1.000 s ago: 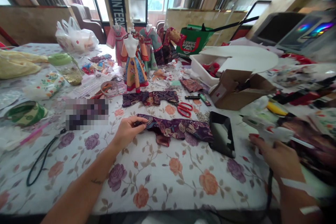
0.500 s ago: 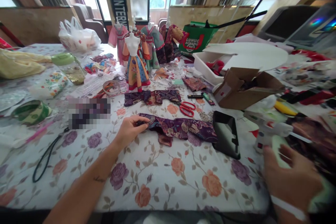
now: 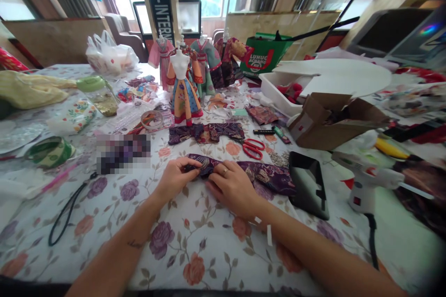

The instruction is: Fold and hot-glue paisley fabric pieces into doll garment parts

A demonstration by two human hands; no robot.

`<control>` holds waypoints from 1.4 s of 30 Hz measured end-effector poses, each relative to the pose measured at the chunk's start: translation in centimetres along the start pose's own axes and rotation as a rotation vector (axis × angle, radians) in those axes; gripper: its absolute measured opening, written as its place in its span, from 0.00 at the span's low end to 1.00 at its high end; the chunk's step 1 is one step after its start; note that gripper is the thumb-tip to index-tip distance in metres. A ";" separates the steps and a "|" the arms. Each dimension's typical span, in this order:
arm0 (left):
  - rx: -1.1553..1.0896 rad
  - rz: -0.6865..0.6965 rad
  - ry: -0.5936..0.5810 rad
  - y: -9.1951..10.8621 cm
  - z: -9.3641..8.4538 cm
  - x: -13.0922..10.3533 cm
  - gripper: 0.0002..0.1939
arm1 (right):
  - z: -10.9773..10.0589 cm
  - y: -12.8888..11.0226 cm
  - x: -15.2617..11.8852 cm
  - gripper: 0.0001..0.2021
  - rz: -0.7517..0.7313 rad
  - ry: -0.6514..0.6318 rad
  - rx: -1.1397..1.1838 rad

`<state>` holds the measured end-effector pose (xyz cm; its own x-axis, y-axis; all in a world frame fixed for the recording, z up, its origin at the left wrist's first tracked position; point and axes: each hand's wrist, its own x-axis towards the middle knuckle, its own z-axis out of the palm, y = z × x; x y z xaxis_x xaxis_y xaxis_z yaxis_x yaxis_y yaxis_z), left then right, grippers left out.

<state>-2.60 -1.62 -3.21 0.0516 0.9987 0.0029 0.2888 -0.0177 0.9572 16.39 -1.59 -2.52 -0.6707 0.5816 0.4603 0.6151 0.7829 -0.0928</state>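
Observation:
A strip of dark purple patterned fabric (image 3: 275, 177) lies across the flowered tablecloth in front of me. My left hand (image 3: 177, 177) pinches its left end between thumb and fingers. Close beside it, my right hand (image 3: 234, 185) is bent over the same strip, fingers on the cloth, and covers its middle. Behind the strip is a second piece of purple fabric (image 3: 223, 132), with red-handled scissors (image 3: 253, 148) at its right. The strip's right end reaches a black tray (image 3: 308, 185). Farther right stands a white glue gun (image 3: 362, 181) with a dark cord.
Small dress forms in robes stand at the back, the nearest in an orange and blue dress (image 3: 186, 97). A cardboard box (image 3: 313, 125) and a white bin (image 3: 275, 90) are at the right. Green tape (image 3: 50, 152) and a lidded jar (image 3: 101, 97) lie left.
My right hand has come from the glue gun at the right to the fabric strip, leaving the gun standing. My left hand keeps its pinch on the strip's left end. The view has shifted slightly.

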 end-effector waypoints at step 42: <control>0.010 -0.011 0.012 -0.3 0.4 -0.1 0.08 | 2.0 1.2 0.3 0.11 -0.080 0.130 0.060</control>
<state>-2.28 -1.69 -3.64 0.0366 0.9993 -0.0044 0.2987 -0.0068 0.9543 16.11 -0.05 -4.31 -0.6549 0.4861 0.5787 0.5333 0.8398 -0.1019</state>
